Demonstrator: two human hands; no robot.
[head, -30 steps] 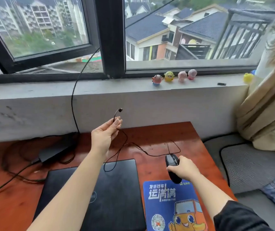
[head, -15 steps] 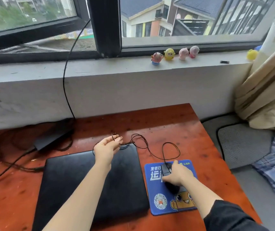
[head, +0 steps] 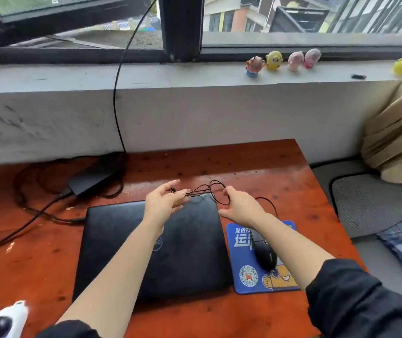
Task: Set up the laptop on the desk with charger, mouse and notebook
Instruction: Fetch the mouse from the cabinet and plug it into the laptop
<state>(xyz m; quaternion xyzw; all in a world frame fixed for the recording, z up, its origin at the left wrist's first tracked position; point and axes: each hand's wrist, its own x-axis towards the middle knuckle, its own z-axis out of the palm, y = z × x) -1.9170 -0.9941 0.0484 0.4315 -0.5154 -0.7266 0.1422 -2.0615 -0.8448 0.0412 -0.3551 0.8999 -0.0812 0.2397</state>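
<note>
While the closed black laptop [head: 151,245] is lying flat in the middle of the red-brown desk [head: 256,167], both bare hands are reaching over its far edge to the thin black mouse cable [head: 209,189]. The left hand [head: 163,203] is holding the bunched end of this cable between its thumb and fingertips, with the other fingers loosely spread. The right hand [head: 241,206] is just right of it, with the fingers curled and a loop of the same cable passing by the thumb; I cannot tell if it is really pinching it. The black wired mouse [head: 264,250] is resting free on the blue mouse pad [head: 246,281], which is lying just right of the laptop. At the far left of the desk the black charger brick [head: 90,181] is sitting among its coiled cables, and one cable is going up to the window. Small toy figures [head: 282,61] are standing in a row on the grey windowsill [head: 146,76].
</note>
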